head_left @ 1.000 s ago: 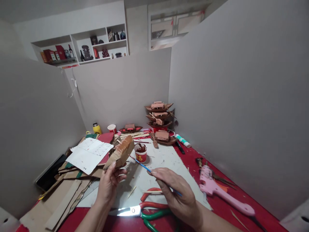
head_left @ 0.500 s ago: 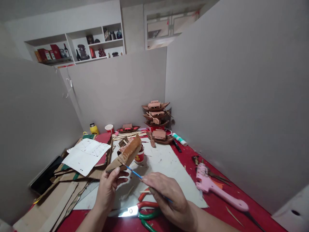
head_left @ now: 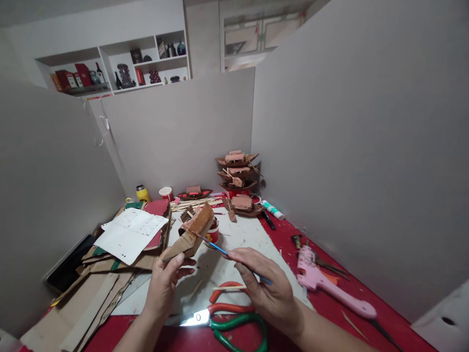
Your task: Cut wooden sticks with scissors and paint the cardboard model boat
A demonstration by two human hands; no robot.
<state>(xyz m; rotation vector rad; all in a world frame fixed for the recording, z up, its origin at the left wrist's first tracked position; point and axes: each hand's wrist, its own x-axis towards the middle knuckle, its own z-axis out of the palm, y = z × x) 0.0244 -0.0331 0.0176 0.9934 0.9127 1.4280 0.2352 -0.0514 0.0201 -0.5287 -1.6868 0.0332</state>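
Note:
My left hand [head_left: 169, 278] grips one end of a cardboard boat [head_left: 200, 221], tilted up, its far part painted brown and its near end bare cardboard. In my right hand [head_left: 266, 283] is a thin blue paintbrush [head_left: 216, 247], its tip touching the boat's side near the edge of the brown paint. Just behind the boat stands a red paper cup [head_left: 213, 234], partly hidden. Scissors [head_left: 223, 315] with red and green handles lie below, between my hands, with a pale stick [head_left: 229, 288] by the handles.
Brown model boats [head_left: 238, 183] are stacked at the back, with another boat [head_left: 245, 205] in front. A pink glue gun [head_left: 330, 288] lies right. Cardboard pieces [head_left: 98, 288] and a drawn-on paper sheet [head_left: 131, 233] cover the left. Grey partitions [head_left: 176, 137] surround the table.
My right hand has moved right, uncovering more of the scissors' handles. The brush tip has shifted up and right along the boat, from bare cardboard toward the brown part.

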